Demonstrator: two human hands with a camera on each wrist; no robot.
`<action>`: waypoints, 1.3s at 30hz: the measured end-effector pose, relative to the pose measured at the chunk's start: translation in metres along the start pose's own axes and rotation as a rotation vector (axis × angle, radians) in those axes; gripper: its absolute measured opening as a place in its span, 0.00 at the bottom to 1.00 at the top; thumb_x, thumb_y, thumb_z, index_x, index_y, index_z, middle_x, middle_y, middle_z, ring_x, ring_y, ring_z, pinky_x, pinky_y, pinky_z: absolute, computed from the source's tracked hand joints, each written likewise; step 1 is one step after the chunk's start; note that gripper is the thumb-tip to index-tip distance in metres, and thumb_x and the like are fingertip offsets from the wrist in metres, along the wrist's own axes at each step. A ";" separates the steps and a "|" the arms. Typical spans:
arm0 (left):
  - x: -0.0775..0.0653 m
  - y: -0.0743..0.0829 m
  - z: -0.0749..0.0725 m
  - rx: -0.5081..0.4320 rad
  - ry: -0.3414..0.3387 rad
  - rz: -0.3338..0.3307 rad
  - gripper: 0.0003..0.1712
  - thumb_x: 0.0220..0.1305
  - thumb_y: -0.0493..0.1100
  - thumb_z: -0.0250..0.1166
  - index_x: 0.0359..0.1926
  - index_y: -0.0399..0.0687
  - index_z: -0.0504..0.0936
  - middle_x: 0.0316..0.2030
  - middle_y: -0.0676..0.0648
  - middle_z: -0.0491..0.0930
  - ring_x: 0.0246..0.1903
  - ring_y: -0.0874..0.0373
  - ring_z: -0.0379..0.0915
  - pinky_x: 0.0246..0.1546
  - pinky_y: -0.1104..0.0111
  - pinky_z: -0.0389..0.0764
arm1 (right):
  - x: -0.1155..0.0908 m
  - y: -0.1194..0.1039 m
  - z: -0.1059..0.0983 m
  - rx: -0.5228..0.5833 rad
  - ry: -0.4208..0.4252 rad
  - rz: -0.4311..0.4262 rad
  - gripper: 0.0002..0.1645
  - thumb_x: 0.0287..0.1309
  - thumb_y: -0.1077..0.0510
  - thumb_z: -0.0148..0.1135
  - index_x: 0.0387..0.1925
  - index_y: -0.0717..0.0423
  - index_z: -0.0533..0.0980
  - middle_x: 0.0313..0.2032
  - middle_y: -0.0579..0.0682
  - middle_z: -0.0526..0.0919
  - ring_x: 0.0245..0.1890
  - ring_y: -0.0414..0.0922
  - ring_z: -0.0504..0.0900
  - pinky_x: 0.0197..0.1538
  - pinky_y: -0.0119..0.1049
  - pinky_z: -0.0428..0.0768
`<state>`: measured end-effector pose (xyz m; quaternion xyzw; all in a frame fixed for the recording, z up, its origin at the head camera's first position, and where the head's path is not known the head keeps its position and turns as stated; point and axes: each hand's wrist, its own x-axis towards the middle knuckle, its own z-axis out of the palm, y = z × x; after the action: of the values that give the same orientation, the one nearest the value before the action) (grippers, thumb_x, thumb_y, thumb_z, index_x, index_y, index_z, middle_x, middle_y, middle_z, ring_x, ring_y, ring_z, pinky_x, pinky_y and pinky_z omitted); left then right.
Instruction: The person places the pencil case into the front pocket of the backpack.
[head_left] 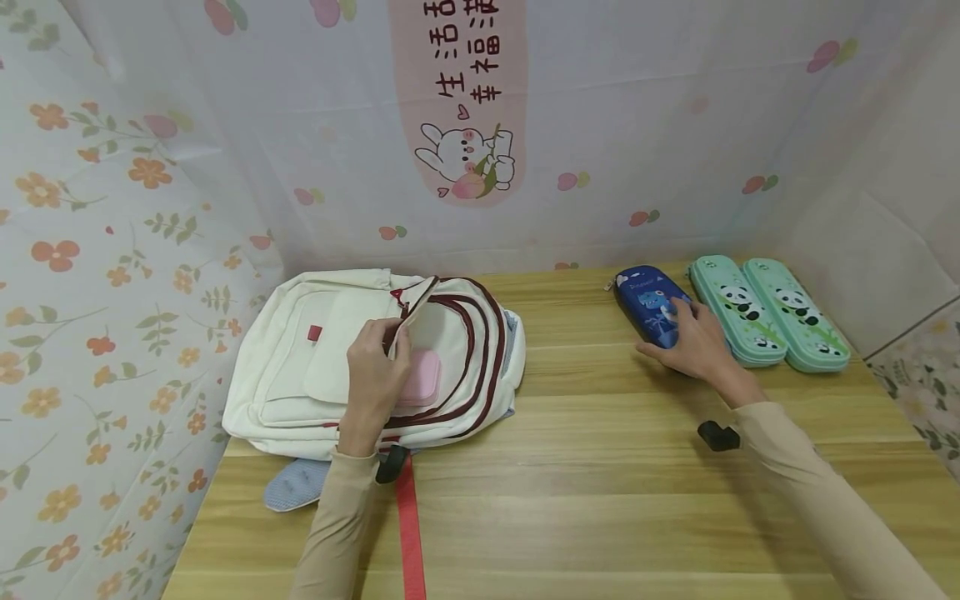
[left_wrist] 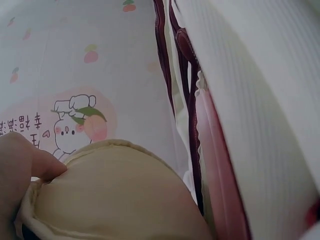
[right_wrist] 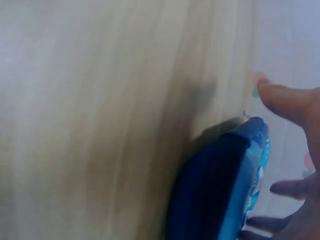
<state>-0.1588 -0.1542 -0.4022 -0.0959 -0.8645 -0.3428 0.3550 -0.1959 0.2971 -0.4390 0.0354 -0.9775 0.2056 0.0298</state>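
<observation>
1. On the right of the tabletop (head_left: 562, 492), left of two green cases (head_left: 738, 312), lies the blue pencil case (head_left: 648, 302).
2. Over it, the right grip (head_left: 696, 340) is spread, holding nothing; contact is unclear.
3. The left grip (head_left: 377, 371) pinches the backpack's (head_left: 288, 358) soft, raised flap (left_wrist: 117, 195).
4. The blue pencil case looks light, stiff-shelled, smooth; best held across its long sides.

Left hand (head_left: 378, 367) pinches, nearer the counter's (head_left: 585, 500) left edge; right hand (head_left: 696, 343), thumb spread from fingers, reaches toward the back right corner.
</observation>
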 end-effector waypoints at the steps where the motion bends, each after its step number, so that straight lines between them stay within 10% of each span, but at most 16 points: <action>1: 0.000 0.000 0.000 0.002 -0.003 -0.001 0.08 0.57 0.37 0.59 0.35 0.35 0.80 0.29 0.41 0.78 0.29 0.52 0.75 0.30 0.63 0.76 | -0.001 0.001 0.000 -0.008 0.001 0.014 0.64 0.40 0.35 0.67 0.66 0.71 0.48 0.59 0.81 0.52 0.57 0.74 0.54 0.54 0.68 0.57; 25: 0.003 -0.001 -0.002 -0.013 0.015 0.020 0.09 0.57 0.37 0.59 0.35 0.34 0.80 0.27 0.42 0.78 0.25 0.53 0.72 0.26 0.64 0.73 | -0.004 0.006 -0.007 -0.096 -0.126 0.214 0.74 0.34 0.31 0.67 0.64 0.76 0.42 0.46 0.87 0.56 0.45 0.79 0.57 0.43 0.67 0.64; 39: 0.002 -0.001 -0.004 -0.010 0.004 0.005 0.09 0.58 0.38 0.59 0.35 0.35 0.81 0.27 0.43 0.77 0.25 0.55 0.71 0.27 0.65 0.73 | -0.008 -0.005 -0.001 -0.020 0.103 0.137 0.64 0.30 0.29 0.69 0.51 0.80 0.63 0.39 0.75 0.72 0.37 0.65 0.72 0.33 0.54 0.70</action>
<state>-0.1581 -0.1582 -0.3993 -0.0992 -0.8619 -0.3462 0.3570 -0.1869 0.2934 -0.4364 -0.0426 -0.9769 0.1989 0.0661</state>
